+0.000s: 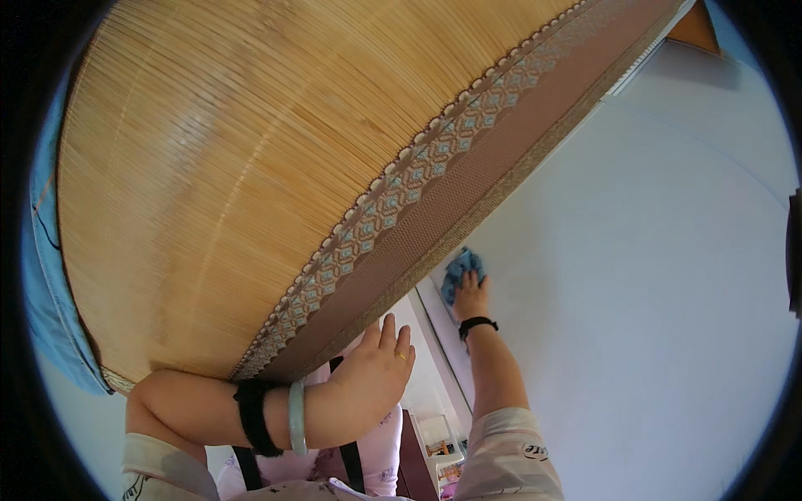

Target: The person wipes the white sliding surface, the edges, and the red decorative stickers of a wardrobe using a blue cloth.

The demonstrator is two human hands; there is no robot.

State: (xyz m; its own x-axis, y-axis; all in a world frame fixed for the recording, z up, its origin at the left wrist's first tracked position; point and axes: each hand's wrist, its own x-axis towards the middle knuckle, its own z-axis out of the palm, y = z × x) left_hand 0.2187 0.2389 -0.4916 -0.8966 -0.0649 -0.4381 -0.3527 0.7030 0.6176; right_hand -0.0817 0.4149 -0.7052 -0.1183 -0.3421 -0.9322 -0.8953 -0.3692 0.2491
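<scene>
My right hand [471, 300] presses a crumpled blue cloth [463, 266] against a smooth white surface [626, 250], close to its lower left edge. A bamboo mat [219, 156] with a patterned brown fabric border [401, 206] stretches across the upper left. My left forearm lies across the near end of this mat, hiding its corner. At the border's edge is my left hand [376, 369], its fingers extended and slightly apart; the tip of one finger meets the edge. No grasp by that hand is visible.
Blue fabric [53, 282] runs along the mat's far left side. Below my hands are a white ledge [432, 338] and a white shelf unit [442, 441] with small items. A brown object [695, 28] sits at the upper right. A dark object [794, 250] shows at the right rim.
</scene>
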